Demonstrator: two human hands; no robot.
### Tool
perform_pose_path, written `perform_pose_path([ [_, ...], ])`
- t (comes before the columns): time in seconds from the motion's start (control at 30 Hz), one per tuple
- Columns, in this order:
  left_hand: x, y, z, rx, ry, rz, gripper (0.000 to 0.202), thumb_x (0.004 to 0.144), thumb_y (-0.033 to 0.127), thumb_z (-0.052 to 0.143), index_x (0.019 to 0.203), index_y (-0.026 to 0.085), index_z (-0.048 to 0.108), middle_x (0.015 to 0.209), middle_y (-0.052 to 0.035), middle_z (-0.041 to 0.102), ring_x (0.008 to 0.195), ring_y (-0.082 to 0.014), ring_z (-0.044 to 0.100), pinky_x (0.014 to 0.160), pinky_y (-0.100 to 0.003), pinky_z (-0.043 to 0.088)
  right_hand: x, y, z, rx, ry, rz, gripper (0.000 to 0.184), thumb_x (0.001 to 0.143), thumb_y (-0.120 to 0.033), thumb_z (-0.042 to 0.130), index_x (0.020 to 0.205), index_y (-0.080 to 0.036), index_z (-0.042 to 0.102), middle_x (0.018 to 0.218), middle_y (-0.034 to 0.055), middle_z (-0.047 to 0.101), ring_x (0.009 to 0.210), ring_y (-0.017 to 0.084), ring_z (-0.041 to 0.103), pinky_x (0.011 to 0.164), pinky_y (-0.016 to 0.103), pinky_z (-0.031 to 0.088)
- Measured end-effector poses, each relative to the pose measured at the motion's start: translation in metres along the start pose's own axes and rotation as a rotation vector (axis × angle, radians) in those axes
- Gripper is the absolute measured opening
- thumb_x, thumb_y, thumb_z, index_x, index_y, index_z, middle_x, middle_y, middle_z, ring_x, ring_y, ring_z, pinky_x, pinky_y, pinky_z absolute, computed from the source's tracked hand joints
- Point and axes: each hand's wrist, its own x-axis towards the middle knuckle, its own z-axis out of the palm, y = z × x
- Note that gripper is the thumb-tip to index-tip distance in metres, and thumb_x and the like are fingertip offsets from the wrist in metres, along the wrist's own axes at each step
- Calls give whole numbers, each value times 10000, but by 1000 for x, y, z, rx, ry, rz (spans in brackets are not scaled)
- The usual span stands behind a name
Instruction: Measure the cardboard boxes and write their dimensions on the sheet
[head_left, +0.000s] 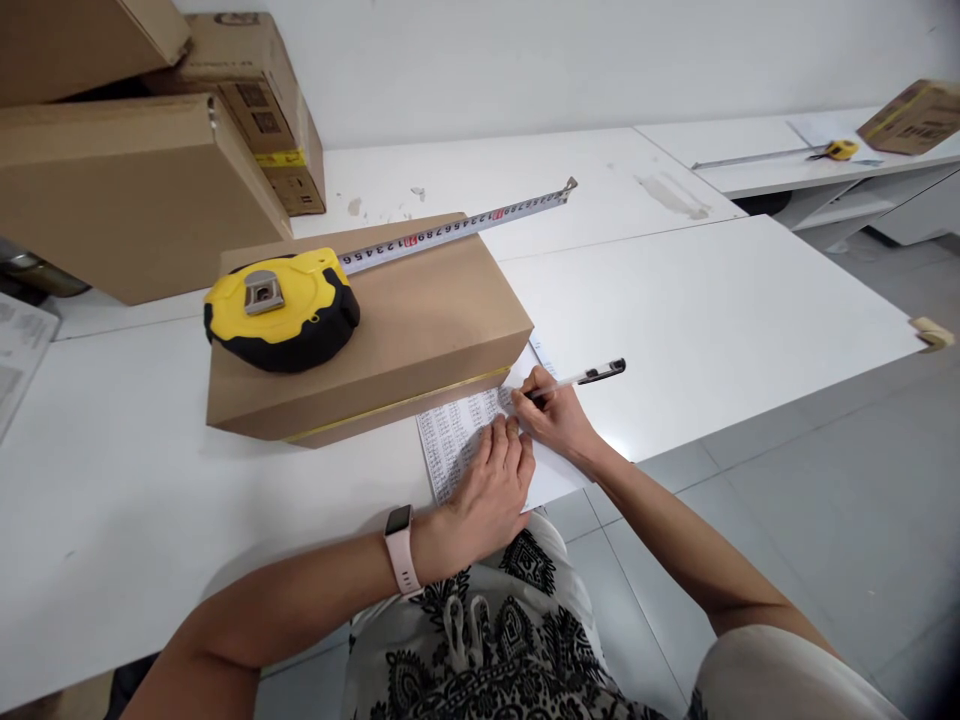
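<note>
Just below centre, your right grip [553,415] clasps the pen [601,373]. Your left grip [489,485], released, seemingly steadies the paper [452,440] for writing.

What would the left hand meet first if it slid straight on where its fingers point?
Most likely the right hand, which holds a pen just past the tips of the left hand; whether the two touch is unclear.

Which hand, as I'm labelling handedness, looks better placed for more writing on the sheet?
Probably the right hand: it holds the pen over the sheet, while the left hand rests on the paper without a pen.
</note>
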Motion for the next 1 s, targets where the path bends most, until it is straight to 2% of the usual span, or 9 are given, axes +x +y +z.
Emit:
perform_pose_path([
  [0.13,-1,0,0,-2,19,5,932,874,647,616,1464,-57,462,1515,-344,455,1428,-447,434,1183,-507,319,0,1,0,20,-11,6,210,874,-308,602,738,-238,459,550,-69,417,512,102,367,503,273,281],
  [0.73,-1,0,-1,-6,8,10,914,882,636,612,1459,-59,469,1521,-348,443,1429,-448,431,1177,-507,330,0,3,0,-35,40,2,185,881,-284,573,741,-244,458,550,-68,437,513,113,386,512,266,302],
  [1.0,0,0,0,20,18,8,916,872,666,598,1455,-33,487,1512,-322,473,1423,-437,446,1172,-499,333,0,-1,1,-25,32,-2,202,868,-295,590,730,-248,450,548,-66,422,511,117,381,511,270,301],
])
